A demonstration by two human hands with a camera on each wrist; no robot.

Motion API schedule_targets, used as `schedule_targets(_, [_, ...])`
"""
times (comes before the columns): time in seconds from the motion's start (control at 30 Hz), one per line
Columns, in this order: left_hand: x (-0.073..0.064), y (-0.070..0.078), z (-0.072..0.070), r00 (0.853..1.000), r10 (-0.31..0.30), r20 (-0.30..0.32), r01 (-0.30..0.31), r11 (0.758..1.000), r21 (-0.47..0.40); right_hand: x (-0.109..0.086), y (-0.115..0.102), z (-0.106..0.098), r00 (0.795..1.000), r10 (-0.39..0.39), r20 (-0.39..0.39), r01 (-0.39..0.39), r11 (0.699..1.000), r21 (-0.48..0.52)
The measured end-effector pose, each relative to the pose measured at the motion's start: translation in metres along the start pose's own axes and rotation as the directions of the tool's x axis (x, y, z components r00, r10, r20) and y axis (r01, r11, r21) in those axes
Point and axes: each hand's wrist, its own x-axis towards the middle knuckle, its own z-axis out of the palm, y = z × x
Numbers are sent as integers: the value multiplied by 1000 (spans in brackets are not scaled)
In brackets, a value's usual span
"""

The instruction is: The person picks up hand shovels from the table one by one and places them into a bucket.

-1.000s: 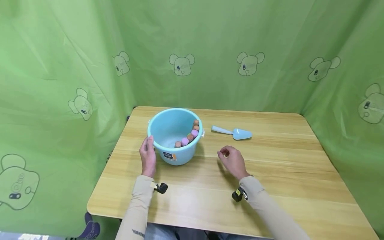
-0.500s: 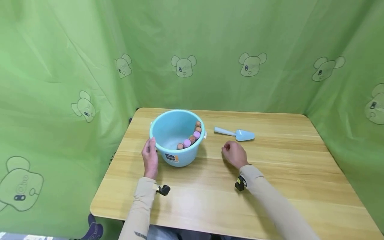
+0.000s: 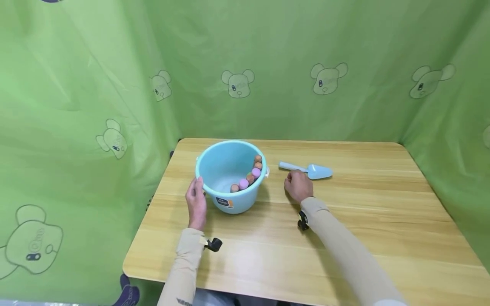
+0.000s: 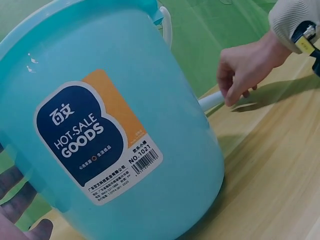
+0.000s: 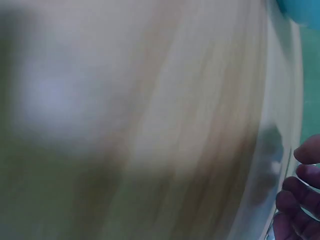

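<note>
A light blue bucket (image 3: 239, 203) stands on the table. My left hand (image 3: 197, 208) is at its left side, a fingertip at the rim; in the left wrist view relaxed fingers (image 4: 17, 202) lie beside the wall. My right hand (image 3: 298, 186) is right at the handle of a light blue trowel (image 3: 319, 171), overlapping its lower edge. In the left wrist view that handle (image 4: 212, 100) ends by the thumb. Loosely curled fingers (image 5: 295, 202) show in the right wrist view, with nothing seen between them. Inside the bucket, several brown and pink round-ended pieces (image 3: 243, 184) line the right wall.
The wooden table (image 3: 386, 229) has its far edge close to a green curtain (image 3: 279, 106) printed with mouse faces. A white handle end (image 3: 267, 171) sticks out at the bucket's right side. The bucket carries a dark and orange label (image 4: 82, 135).
My right hand has moved forward from the middle of the table to the trowel's handle. My left hand stays at the bucket's side. The head view has shifted slightly.
</note>
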Motion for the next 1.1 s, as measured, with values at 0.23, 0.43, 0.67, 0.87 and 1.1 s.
schedule_targets(0.23, [1,0,5,1000,13,2,-13,1000,-6,14,-3,9,998,-43,-48,39,997,-65])
schedule_targets(0.43, [-1,-1,8,999,11,33,-11,1000,-16,26,-7,8,997,-8,-80,3,998,-65])
schedule_targets(0.67, [-5,-3,8,999,12,33,-11,1000,-8,33,-5,10,1000,29,-7,-30,998,-51])
schedule_targets(0.87, [-4,-5,6,999,16,30,-15,1000,-16,27,-6,14,1000,-9,13,10,997,-82])
schedule_targets(1.1, [2,-5,-1,999,21,25,-20,999,-32,15,-10,18,995,-91,-35,85,986,-143])
